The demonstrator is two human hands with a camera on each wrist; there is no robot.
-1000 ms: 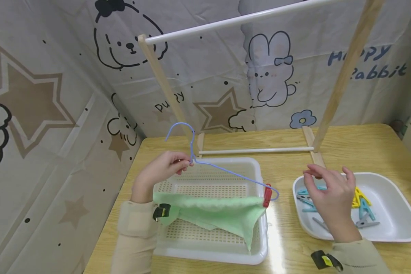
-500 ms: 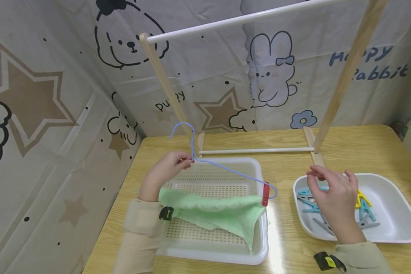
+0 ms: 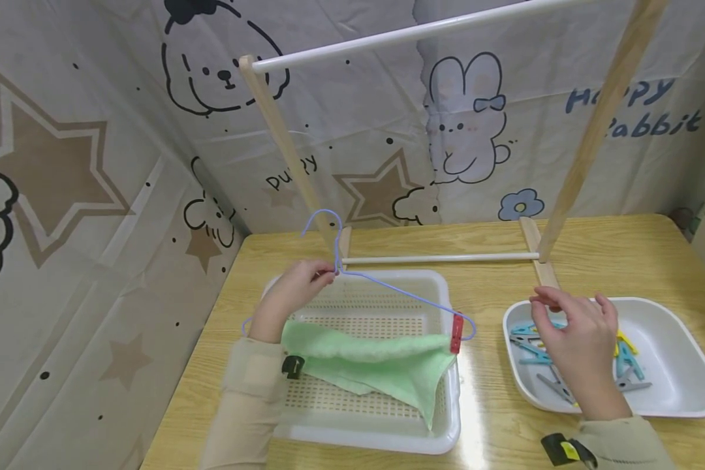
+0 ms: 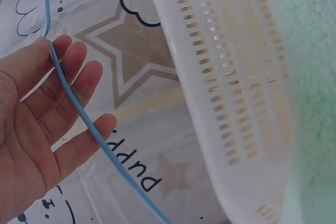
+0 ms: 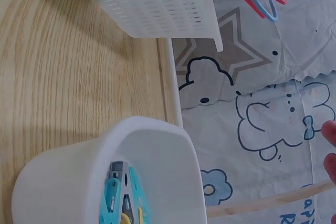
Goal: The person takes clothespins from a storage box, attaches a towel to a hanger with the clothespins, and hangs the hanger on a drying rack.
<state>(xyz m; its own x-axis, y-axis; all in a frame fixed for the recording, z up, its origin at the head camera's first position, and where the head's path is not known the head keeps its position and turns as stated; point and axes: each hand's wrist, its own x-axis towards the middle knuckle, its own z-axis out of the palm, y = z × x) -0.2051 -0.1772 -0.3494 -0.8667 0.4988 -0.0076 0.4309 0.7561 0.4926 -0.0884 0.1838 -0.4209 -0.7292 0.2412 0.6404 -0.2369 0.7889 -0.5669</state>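
My left hand (image 3: 296,290) pinches a blue wire hanger (image 3: 401,289) near the base of its hook. In the left wrist view, the hanger wire (image 4: 79,106) runs between thumb and fingers. A red clothespin (image 3: 457,333) grips a light green cloth (image 3: 382,356) at the hanger's right end. The cloth hangs over a white slotted basket (image 3: 451,424); its left end is hidden behind my left arm. Above a white tub (image 3: 675,320), my right hand (image 3: 578,339) hovers with loosely bent fingers, no object visible in it. Only its fingertips (image 5: 331,148) show in the right wrist view.
Several blue, yellow and grey clothespins (image 3: 627,359) lie in the tub, partly covered by my right hand. Behind the basket stands a wooden rack with a white top bar (image 3: 435,27) and a low white bar (image 3: 440,258). Printed fabric surrounds the wooden table (image 3: 476,281).
My left hand and the hanger's hook have shifted slightly right, and the hanger's left end now shows beside my forearm. My right hand has drifted slightly right, keeping its pose.
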